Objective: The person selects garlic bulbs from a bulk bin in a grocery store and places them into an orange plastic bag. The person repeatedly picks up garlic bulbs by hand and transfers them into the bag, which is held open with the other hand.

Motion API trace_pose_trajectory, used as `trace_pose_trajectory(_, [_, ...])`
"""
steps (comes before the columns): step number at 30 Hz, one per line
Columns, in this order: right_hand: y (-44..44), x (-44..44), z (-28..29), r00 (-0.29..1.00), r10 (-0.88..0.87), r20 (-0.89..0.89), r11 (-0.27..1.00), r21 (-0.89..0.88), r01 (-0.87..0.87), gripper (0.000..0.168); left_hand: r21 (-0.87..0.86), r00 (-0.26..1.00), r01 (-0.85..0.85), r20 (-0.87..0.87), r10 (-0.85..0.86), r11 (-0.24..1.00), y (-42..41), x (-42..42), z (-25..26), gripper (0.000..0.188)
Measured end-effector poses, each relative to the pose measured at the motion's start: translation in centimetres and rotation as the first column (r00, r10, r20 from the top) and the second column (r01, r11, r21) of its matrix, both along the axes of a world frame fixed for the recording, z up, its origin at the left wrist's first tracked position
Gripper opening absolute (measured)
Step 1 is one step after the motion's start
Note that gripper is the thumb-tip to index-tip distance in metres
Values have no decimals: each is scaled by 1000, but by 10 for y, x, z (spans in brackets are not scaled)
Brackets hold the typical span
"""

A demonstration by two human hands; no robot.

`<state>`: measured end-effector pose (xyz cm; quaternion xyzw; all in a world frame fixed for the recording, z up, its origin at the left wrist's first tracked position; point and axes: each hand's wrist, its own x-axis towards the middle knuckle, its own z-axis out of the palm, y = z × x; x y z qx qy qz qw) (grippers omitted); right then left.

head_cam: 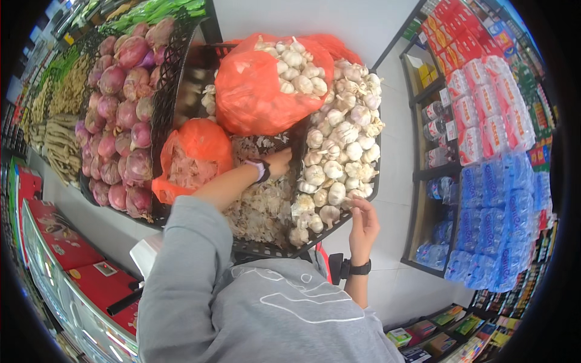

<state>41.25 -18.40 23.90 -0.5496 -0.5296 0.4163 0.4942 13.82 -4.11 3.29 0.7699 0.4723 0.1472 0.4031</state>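
Observation:
My left hand (pixel 278 164) reaches into the middle of a black plastic crate, over a bed of loose garlic skins (pixel 261 206); its fingertips are partly hidden against a dark divider. My right hand (pixel 364 220) is at the crate's near right corner, its thumb and fingertips close to a garlic bulb at the edge of the garlic pile (pixel 345 149); whether it grips anything is unclear. Beyond my left hand rests a large red plastic bag (pixel 258 100), open at the top on many garlic bulbs (pixel 299 68). A smaller red bag (pixel 197 145) holding papery skins lies beside my left forearm.
A black crate of red onions (pixel 118 131) adjoins on the left, with ginger-like roots (pixel 61 136) beyond it. Shelving on the right bears blue-wrapped water bottle packs (pixel 494 213) and pink-and-white packs (pixel 492 109). A red-topped glass display case (pixel 77 254) stands at lower left.

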Motion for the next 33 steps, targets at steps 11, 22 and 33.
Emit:
trace_pose_trajectory(11, [11,-14,-3,997,54,53,998,19,-55,16,84,970,215,-137,-202,973,-19,-17,76,27])
trace_pose_trajectory(22, [-8,-18,2,986,81,147,992,89,-95,16,-191,819,453,-297,-491,871,-59,-7,87,58])
trace_pose_trajectory(33, [-11,-15,11,974,47,221,984,158,-83,15,128,734,113,-680,4,985,-150,40,75,92])
